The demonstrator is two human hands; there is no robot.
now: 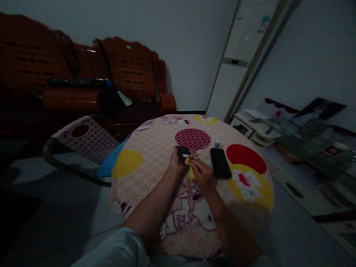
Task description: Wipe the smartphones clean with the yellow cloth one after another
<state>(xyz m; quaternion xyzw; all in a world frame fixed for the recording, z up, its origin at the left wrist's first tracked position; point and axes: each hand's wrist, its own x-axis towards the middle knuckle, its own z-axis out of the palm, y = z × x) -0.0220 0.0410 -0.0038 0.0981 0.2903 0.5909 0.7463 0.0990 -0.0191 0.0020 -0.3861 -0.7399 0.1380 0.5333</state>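
Observation:
Over the middle of the round table, my left hand (176, 161) is closed around a dark phone (182, 151) with a small bright patch on its face. My right hand (204, 173) pinches a yellow cloth (190, 160), which touches the phone's lower right part. Some of the cloth hangs below my fingers. Just right of my right hand, a black tablet or large phone (221, 163) lies flat on the tablecloth. Behind it stands a small white spray bottle (218, 141). My left fingers are partly hidden by the phone.
A patterned tablecloth (155, 159) covers the round table. To the left stands a woven chair (86, 137) with a blue cushion (111, 159). Wooden seats (125, 70) line the back wall. On the right are a cluttered glass-topped cabinet (300, 137) and a tall white air conditioner (236, 63).

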